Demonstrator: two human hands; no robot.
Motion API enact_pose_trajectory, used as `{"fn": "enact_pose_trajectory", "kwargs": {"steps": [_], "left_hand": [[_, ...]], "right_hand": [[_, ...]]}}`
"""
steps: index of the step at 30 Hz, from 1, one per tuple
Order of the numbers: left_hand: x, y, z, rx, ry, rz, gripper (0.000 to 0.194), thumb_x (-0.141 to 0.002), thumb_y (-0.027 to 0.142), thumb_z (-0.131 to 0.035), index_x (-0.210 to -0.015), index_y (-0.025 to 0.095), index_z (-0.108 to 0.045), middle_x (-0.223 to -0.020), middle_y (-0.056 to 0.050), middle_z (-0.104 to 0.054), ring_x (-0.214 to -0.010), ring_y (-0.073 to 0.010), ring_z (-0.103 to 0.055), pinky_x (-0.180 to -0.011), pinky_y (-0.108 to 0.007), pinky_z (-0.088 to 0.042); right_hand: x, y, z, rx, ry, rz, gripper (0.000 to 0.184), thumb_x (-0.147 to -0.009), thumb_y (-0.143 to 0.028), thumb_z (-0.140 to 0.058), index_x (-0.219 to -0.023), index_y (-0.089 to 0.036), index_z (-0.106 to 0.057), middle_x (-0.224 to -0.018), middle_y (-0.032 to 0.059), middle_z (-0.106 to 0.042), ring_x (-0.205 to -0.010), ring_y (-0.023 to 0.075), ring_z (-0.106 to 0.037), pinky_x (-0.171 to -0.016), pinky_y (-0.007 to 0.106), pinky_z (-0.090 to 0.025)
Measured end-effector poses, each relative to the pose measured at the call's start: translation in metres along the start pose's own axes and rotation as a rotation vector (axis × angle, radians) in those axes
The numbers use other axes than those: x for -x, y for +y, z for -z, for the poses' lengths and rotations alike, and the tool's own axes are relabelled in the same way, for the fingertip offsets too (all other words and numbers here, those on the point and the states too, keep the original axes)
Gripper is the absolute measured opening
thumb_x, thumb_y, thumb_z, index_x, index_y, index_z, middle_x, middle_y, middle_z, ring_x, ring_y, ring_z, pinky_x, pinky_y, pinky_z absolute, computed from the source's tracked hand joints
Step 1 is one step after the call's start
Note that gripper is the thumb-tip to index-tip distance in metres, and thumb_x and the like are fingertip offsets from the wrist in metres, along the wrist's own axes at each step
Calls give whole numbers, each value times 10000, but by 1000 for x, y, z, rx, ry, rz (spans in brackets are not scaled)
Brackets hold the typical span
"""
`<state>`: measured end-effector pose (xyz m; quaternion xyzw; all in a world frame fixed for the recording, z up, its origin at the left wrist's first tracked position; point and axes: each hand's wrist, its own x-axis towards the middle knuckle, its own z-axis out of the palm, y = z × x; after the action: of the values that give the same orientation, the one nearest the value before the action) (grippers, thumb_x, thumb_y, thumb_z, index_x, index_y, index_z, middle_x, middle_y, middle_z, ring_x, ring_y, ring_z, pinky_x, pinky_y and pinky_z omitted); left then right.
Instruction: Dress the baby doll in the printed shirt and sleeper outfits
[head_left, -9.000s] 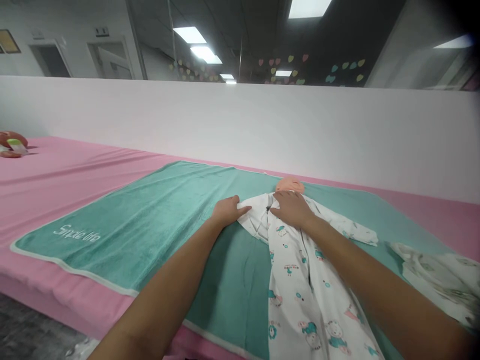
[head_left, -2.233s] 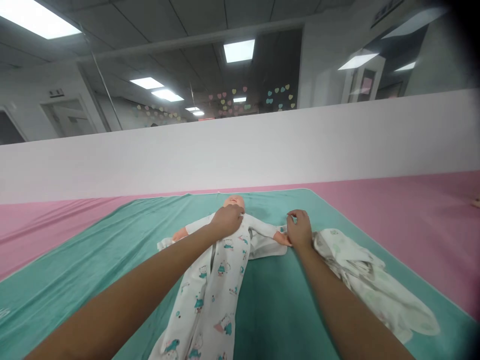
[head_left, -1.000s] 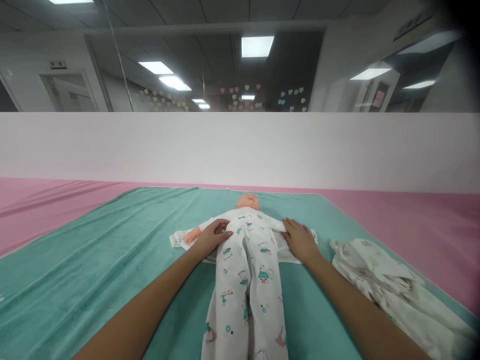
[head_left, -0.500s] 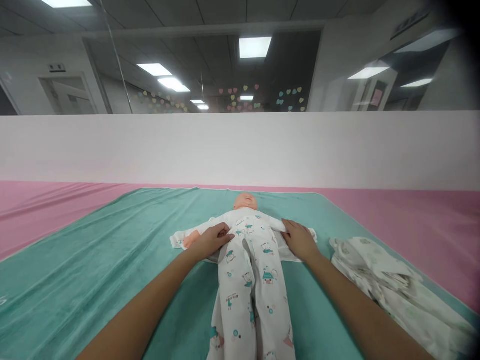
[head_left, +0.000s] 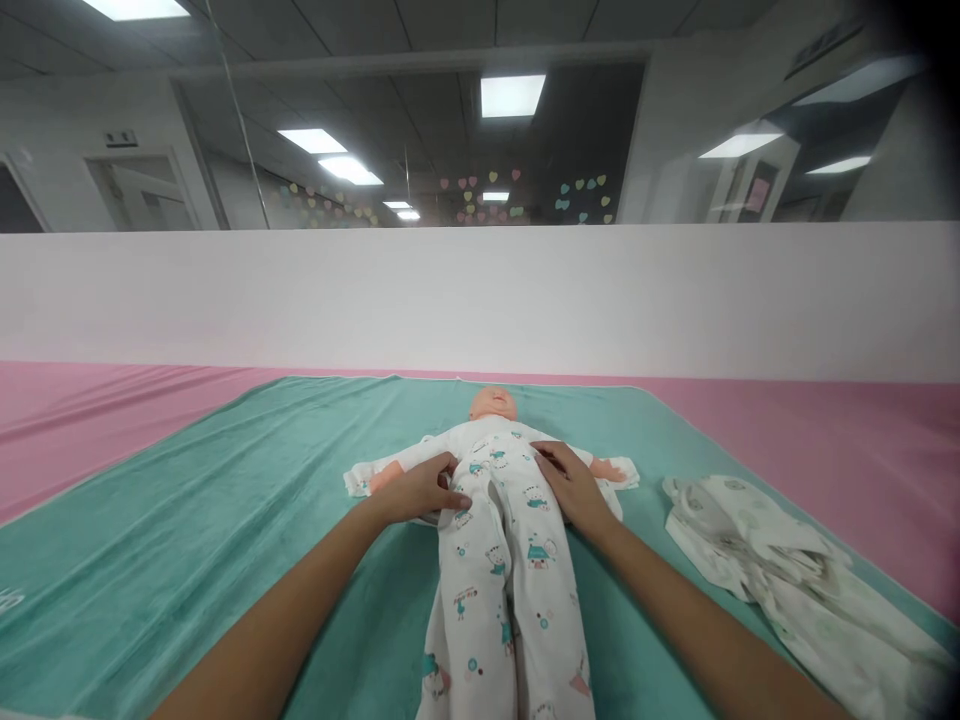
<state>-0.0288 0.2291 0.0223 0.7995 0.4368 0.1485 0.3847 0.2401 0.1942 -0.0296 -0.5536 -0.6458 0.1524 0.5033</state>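
Both hands are spread and well apart, neither visibly clamped: the left hand (head_left: 416, 491) rests its fingers on the waist of a white printed sleepsuit (head_left: 510, 590), and the right hand (head_left: 574, 487) lies on the opposite side of the same garment. The suit is worn by a baby doll (head_left: 493, 403) lying face up on a teal towel (head_left: 187, 560), its long axis running straight away from the person, head far and legs near, between the two hands, neither hand clearly nearer. Bundled white cloth (head_left: 772, 550) lies on the towel beyond the right hand, well apart from the doll.

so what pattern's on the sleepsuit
The sleepsuit is white with teal and pink cartoon animals, clearest in the head view.
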Motion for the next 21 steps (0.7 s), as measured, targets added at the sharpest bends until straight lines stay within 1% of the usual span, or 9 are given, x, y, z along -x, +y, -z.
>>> {"fn": "enact_pose_trajectory", "kwargs": {"steps": [3, 5, 7, 10, 12, 17, 21], "left_hand": [[1, 0, 0, -34, 14, 0, 422, -634, 524, -648, -821, 201, -454, -765, 34, -464, -651, -114, -419, -532, -221, -324], [2, 0, -1, -38, 15, 6, 416, -635, 522, -643, -819, 206, -444, -760, 37, -461, -646, -114, -416, -526, -221, -324], [2, 0, -2, -53, 23, 5, 412, -631, 518, -644, -782, 206, -423, -739, 42, -444, -630, -109, -400, -512, -219, -311], [1, 0, -4, -99, 43, -15, 420, -629, 516, -643, -717, 199, -383, -704, 49, -409, -608, -102, -369, -493, -218, -272], [0, 0, -5, -118, 55, -30, 422, -630, 510, -644, -701, 196, -372, -691, 50, -394, -604, -102, -362, -488, -219, -257], [-1, 1, -8, -107, 68, -27, 390, -623, 492, -652, -753, 202, -426, -723, 43, -436, -647, -119, -415, -507, -213, -280], [-3, 0, -9, -103, 67, -4, 388, -622, 494, -644, -801, 208, -451, -729, 39, -451, -650, -126, -430, -508, -218, -286]], "right_hand": [[1, -8, -7, -136, -26, -87, 326, -828, -461, -476, -1062, -239, -522, -1094, 37, -566, -1009, 189, -528, -893, 343, -403], [-2, -5, -7, -162, -22, -134, 369, -797, -482, -518, -1064, -228, -499, -1058, 39, -554, -972, 186, -528, -873, 340, -407], [-5, -2, -6, -159, -21, -150, 384, -785, -493, -527, -1052, -219, -491, -995, 30, -543, -929, 180, -523, -853, 334, -405], [-6, -3, -5, -121, -52, -138, 334, -797, -501, -496, -968, -215, -508, -871, 2, -529, -822, 168, -511, -778, 318, -403], [-4, -8, -5, -88, -50, -116, 306, -802, -502, -480, -890, -210, -507, -807, -12, -515, -748, 156, -488, -718, 300, -393], [2, -21, -1, 5, -32, -63, 284, -809, -488, -472, -763, -209, -453, -702, -37, -456, -660, 132, -422, -634, 259, -347], [2, -26, 3, 10, -103, -28, 322, -823, -469, -446, -657, -197, -400, -624, -42, -406, -624, 121, -382, -601, 243, -309]]}}
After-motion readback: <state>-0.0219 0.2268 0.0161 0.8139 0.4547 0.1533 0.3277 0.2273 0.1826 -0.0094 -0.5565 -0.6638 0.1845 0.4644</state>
